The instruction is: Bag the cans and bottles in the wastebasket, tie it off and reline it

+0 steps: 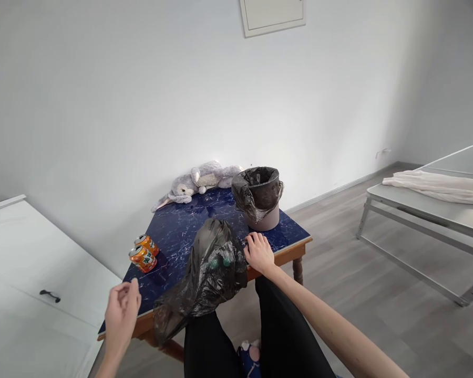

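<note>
- The stuffed black bag (208,273) lies on the near edge of the worktop (181,226), its lower part hanging over toward the person's knees; with neither hand gripping it, it could slide off
- The right hand (259,253) lies flat, fingers spread, just beside the bag; the left hand (121,314) hovers empty, fingers loosely curled, near two orange cans (144,253) it could knock
- Bag: thin, glossy, crumpled film; worktop: slick blue marbling; cans: smooth metal cylinders; round bin (260,197) lined with similar film; soft grey plush toy (199,184) behind
</note>
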A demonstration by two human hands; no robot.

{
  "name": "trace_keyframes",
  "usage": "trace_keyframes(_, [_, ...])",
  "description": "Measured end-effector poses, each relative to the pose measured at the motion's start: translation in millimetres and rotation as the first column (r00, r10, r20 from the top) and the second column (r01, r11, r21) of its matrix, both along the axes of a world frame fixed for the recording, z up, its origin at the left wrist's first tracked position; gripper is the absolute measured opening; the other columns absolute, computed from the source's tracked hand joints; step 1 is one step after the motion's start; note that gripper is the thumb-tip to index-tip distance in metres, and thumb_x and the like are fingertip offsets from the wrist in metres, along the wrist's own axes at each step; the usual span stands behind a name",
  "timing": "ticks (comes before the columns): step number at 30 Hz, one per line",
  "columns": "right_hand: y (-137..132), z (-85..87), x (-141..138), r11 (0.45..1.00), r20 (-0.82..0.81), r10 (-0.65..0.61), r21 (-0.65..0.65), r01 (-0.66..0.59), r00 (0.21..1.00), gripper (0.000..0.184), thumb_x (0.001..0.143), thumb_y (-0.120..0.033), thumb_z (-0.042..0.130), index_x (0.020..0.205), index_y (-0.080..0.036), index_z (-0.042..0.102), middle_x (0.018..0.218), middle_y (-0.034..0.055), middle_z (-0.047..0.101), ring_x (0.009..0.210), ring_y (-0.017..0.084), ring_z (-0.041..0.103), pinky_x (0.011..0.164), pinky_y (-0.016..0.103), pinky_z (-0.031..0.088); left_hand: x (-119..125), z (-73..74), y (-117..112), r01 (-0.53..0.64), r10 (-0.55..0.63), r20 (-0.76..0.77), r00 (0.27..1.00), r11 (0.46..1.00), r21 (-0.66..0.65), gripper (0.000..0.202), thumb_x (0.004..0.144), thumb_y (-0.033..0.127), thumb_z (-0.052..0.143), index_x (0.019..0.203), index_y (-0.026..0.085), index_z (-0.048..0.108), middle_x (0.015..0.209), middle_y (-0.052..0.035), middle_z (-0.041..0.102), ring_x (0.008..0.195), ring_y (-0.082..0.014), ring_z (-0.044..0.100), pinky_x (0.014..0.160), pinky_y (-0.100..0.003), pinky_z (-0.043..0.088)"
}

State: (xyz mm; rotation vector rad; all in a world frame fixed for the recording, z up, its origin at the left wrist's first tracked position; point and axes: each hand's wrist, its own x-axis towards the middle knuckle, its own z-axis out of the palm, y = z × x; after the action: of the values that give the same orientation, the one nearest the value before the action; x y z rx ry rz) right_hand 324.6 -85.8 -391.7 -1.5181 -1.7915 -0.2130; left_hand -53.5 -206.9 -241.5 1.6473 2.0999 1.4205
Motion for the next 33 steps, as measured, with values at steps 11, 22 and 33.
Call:
trace_keyframes(11, [-1.5, -3.5, -0.1, 1.000, -0.004, 0.004, 0.001, -0.004, 1.000, 0.017, 0.100, -0.020, 0.050, 0.111, -0.020, 0.063, 0.116, 0.0122, 0.063, 0.105, 0.028, 0.052, 0.092, 0.040, 0.038, 55.7, -40.1, -48.1, 0.404, -0.628, -0.345, 0.698, 0.742, -0.535, 0.045, 0.104, 0.043, 0.040, 0.122, 0.028, 0.078, 0.128, -0.0139, 0.075, 0.110, -0.0323, 0.075, 0.095, -0.044, 0.062])
trace_keyframes(22, [-0.7, -4.2, -2.5, 1.000, 0.000, -0.004, 0.023, 0.004, 1.000, 0.016, 0.099, -0.019, 0.050, 0.109, -0.020, 0.062, 0.115, 0.0115, 0.063, 0.104, 0.027, 0.052, 0.091, 0.039, 0.037, 95.5, -81.9, 25.2, 0.484, -0.562, -0.598, 0.572, 0.819, -0.306, 0.063, 0.107, 0.037, 0.045, 0.168, 0.041, 0.032, 0.177, -0.0021, 0.027, 0.161, -0.0425, 0.027, 0.125, -0.061, 0.039])
trace_keyframes(33, [-2.2, -2.9, -2.2, 1.000, -0.005, 0.007, 0.025, -0.007, 1.000, 0.017, 0.101, -0.019, 0.049, 0.110, -0.020, 0.063, 0.115, 0.0120, 0.063, 0.104, 0.027, 0.052, 0.091, 0.039, 0.038, 104.4, -101.8, 64.0, 0.431, -0.465, -0.531, 0.708, 0.881, -0.196, 0.040, 0.104, 0.039, 0.050, 0.135, 0.020, 0.067, 0.166, -0.0220, 0.041, 0.156, -0.0472, 0.035, 0.119, -0.061, 0.044])
